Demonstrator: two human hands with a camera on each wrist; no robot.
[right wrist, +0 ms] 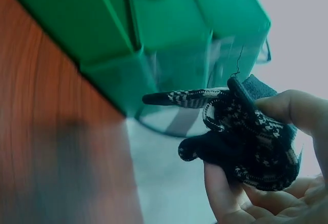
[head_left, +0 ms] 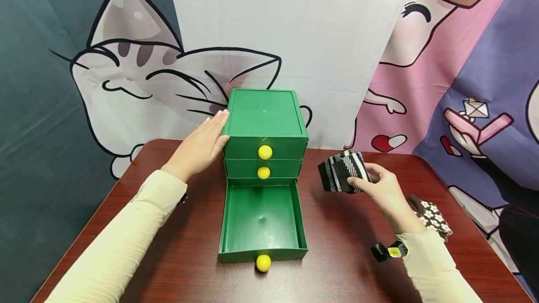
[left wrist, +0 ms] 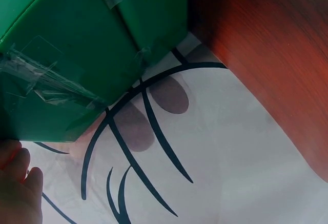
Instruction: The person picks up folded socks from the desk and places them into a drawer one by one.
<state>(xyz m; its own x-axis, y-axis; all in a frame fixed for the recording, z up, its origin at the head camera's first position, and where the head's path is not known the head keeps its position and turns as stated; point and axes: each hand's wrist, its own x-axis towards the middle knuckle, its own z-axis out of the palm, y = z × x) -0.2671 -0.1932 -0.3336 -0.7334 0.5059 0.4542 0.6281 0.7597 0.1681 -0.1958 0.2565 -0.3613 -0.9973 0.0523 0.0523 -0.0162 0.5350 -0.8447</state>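
Observation:
A green drawer unit with yellow knobs stands at the middle of the table. Its bottom drawer is pulled out, with nothing lying in it; the two drawers above are closed. My left hand rests with straight fingers against the upper left side of the unit. To the right of the unit, my right hand pinches a folded black-and-white knitted sock between thumb and fingers, held above the table. In the right wrist view, folded layers of the sock stick out toward the unit.
A dark folded cloth with white flowers lies on the table, partly behind my right forearm. The reddish-brown wooden table reaches back to a cartoon-printed curtain. Clear tape is stuck on the unit's side.

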